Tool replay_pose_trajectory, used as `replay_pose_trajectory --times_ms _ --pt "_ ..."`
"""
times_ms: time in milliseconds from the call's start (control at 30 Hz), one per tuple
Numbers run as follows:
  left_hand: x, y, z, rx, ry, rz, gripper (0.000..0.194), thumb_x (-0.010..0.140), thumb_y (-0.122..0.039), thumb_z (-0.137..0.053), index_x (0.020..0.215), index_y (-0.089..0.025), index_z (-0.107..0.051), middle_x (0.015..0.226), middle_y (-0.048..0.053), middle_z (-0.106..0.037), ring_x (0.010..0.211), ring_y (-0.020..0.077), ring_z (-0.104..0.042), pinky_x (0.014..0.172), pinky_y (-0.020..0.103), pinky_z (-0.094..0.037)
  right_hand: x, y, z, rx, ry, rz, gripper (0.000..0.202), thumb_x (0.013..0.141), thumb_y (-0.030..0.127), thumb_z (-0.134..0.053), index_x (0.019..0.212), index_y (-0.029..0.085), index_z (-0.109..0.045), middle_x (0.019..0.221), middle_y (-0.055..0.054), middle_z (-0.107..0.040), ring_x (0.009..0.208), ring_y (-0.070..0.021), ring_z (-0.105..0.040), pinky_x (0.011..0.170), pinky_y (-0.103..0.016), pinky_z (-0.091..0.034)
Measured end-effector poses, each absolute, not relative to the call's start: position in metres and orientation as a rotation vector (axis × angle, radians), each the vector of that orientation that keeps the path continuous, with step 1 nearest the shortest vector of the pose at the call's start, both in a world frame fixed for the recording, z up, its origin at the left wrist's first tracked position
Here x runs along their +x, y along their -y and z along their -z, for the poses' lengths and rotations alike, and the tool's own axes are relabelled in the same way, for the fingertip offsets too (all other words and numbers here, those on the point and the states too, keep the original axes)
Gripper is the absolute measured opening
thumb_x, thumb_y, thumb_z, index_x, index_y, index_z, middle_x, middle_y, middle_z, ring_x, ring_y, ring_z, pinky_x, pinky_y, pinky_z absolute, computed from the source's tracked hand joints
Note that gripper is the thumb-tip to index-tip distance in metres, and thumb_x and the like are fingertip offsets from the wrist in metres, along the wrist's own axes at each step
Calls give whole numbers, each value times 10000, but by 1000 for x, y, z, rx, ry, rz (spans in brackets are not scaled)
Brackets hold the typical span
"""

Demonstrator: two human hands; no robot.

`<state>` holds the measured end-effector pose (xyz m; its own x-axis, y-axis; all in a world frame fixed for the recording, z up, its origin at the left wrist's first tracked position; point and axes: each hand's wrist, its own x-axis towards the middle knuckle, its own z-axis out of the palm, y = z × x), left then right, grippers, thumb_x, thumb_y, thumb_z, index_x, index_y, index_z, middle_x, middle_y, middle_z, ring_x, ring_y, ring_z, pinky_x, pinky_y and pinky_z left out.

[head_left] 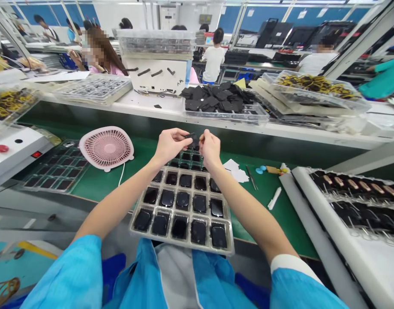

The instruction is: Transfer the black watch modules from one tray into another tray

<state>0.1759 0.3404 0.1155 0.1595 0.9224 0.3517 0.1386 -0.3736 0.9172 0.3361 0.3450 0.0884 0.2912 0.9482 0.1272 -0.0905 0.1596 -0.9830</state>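
Note:
My left hand (pixel 175 143) pinches a small flat black piece (pixel 193 140) between thumb and fingers, above the green bench. My right hand (pixel 211 148) is closed at the right edge of that piece, fingertips pressed together; whatever they grip is too small to make out. Below my forearms, a clear plastic tray (pixel 184 244) with rows of compartments holds black rounded-square pieces (pixel 183 199) like small screens. It overhangs the bench's front edge, towards my body. Beyond it, directly under my hands, lies another compartment tray (pixel 185 164) with dark pieces, partly hidden.
A pink fan (pixel 108 146) stands left, beside another compartment tray (pixel 60 169). Tweezers (pixel 252 178), a white pen-like tool (pixel 274 198) and white paper (pixel 236 171) lie right. A rack of black parts (pixel 360 214) borders the right. The shelf ahead carries a heap of black pieces (pixel 216 96).

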Motion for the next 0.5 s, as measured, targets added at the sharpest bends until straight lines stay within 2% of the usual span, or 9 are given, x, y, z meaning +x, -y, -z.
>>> replay_pose_trajectory --times_ms 133,233,367,500 --pt "130 -375 -91 1938 -1306 -1226 278 773 -336 -805 994 -168 -789 878 77 -788 829 216 -729 859 350 -593 379 -334 -90 -1123 858 -1016 591 960 676 -576 695 261 -249 537 85 -242 445 -88 -164 408 -264 -141" --pt "90 -402 -61 2048 -1468 -868 265 724 -316 -767 945 -172 -793 841 81 -785 847 249 -724 852 355 -549 426 -315 -102 -1081 898 -875 625 941 645 -626 674 260 -213 551 82 -202 449 -87 -148 416 -276 -117" --pt "60 -429 -27 2054 -1404 -370 352 642 -422 -771 909 -194 -796 734 59 -773 805 283 -729 765 338 -518 496 -310 -141 -1184 1011 -464 597 1009 617 -565 658 263 -236 562 50 -253 483 -117 -231 460 -311 -197" --pt "55 -441 -13 2140 -1333 -294 410 618 -540 -751 880 -233 -825 784 50 -774 786 285 -703 733 330 -503 561 -341 -199 -1395 1077 121 551 1082 491 -526 645 253 -288 594 29 -307 605 -137 -312 604 -336 -271"
